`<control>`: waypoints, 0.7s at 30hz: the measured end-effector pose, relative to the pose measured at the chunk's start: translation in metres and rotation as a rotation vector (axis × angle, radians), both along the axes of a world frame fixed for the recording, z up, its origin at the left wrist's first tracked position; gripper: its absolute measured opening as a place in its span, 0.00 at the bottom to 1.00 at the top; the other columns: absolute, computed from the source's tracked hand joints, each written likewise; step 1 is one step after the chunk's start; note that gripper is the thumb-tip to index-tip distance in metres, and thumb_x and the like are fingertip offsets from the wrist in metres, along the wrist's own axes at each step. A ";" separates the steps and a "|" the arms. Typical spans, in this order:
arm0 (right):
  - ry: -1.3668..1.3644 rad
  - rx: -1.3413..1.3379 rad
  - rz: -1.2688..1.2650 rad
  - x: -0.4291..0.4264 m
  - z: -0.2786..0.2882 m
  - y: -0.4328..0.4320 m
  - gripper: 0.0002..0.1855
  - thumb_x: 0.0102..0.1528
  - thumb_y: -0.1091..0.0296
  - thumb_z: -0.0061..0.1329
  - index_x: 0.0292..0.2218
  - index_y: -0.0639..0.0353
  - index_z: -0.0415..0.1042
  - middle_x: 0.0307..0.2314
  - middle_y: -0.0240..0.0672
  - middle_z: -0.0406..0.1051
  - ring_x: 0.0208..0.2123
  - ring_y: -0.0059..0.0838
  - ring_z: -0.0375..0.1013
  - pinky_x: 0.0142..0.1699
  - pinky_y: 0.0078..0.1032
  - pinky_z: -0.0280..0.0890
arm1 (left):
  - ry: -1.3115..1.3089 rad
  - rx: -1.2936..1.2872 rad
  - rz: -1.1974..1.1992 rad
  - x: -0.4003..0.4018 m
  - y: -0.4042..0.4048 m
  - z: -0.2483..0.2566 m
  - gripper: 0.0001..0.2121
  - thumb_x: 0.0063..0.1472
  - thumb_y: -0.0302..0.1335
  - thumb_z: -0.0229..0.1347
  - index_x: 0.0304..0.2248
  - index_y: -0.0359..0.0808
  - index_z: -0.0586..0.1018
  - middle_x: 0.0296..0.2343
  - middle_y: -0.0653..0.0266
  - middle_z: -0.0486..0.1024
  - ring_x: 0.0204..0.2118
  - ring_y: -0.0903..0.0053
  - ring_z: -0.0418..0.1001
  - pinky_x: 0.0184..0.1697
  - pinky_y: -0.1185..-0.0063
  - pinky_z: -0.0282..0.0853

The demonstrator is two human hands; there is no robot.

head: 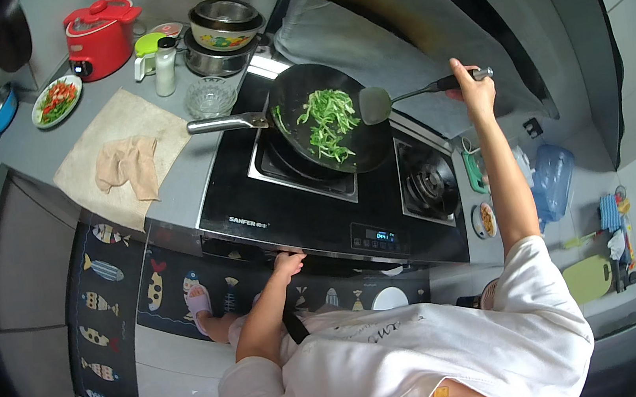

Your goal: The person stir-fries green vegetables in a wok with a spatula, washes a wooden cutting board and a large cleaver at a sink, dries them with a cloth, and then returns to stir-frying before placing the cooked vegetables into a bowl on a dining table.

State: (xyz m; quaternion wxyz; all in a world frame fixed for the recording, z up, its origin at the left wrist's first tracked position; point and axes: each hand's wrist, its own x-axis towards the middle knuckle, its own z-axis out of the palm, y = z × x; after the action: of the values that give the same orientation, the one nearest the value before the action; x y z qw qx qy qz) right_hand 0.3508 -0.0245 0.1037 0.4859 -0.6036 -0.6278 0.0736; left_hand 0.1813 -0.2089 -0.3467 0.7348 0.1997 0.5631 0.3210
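My right hand grips the black handle of a spatula, whose broad grey blade is at the right side of a black wok. Chopped green vegetables lie in the middle of the wok, which sits over the left burner of the black gas stove. The wok's metal handle points left over the counter, with no hand on it. My left hand is at the stove's front edge, below the wok; its fingertips are partly hidden, perhaps on a knob.
Left on the counter are a cloth on a beige mat, a plate of cut vegetables, a glass bowl, a white-filled jar, stacked pots and a red cooker. A small food bowl stands right of the second burner.
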 end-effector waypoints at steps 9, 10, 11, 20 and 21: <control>0.345 -0.126 0.256 0.013 -0.029 0.063 0.14 0.42 0.66 0.49 0.25 0.69 0.64 0.24 0.40 0.64 0.17 0.30 0.66 0.19 0.20 0.67 | 0.088 0.091 0.076 0.012 0.003 -0.020 0.13 0.39 0.29 0.57 0.22 0.26 0.72 0.16 0.60 0.70 0.15 0.78 0.67 0.16 0.82 0.64; 0.258 -0.120 0.304 0.008 -0.026 0.058 0.12 0.43 0.67 0.47 0.27 0.68 0.65 0.25 0.39 0.64 0.22 0.28 0.66 0.24 0.22 0.69 | 0.115 0.089 0.069 0.013 0.002 -0.017 0.13 0.39 0.30 0.57 0.22 0.26 0.72 0.15 0.60 0.69 0.14 0.78 0.67 0.17 0.82 0.64; 0.208 -0.098 0.352 0.004 -0.032 0.054 0.12 0.44 0.67 0.47 0.27 0.68 0.65 0.25 0.39 0.64 0.23 0.28 0.66 0.25 0.23 0.69 | 0.141 0.087 0.059 0.013 0.002 -0.015 0.13 0.38 0.30 0.57 0.21 0.26 0.72 0.14 0.60 0.69 0.13 0.79 0.67 0.17 0.82 0.64; 0.133 -0.205 0.603 -0.017 -0.051 0.009 0.13 0.47 0.66 0.45 0.31 0.69 0.66 0.26 0.38 0.64 0.28 0.26 0.66 0.32 0.27 0.68 | 0.435 0.125 0.019 0.006 -0.004 0.014 0.23 0.34 0.35 0.59 0.30 0.26 0.72 0.33 0.49 0.68 0.38 0.64 0.66 0.40 0.76 0.63; 0.106 -0.197 0.606 -0.021 -0.050 0.006 0.13 0.47 0.66 0.45 0.31 0.69 0.66 0.26 0.38 0.64 0.28 0.26 0.66 0.32 0.26 0.68 | 0.450 0.095 0.020 -0.001 -0.007 0.032 0.23 0.34 0.35 0.59 0.29 0.26 0.72 0.33 0.49 0.68 0.38 0.64 0.67 0.39 0.76 0.63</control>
State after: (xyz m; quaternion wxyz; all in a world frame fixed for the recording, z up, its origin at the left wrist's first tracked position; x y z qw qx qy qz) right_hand 0.3302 -0.0182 0.0534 0.4132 -0.4287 -0.7426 0.3068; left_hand 0.1801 -0.2162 -0.3145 0.5772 0.2952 0.6991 0.3017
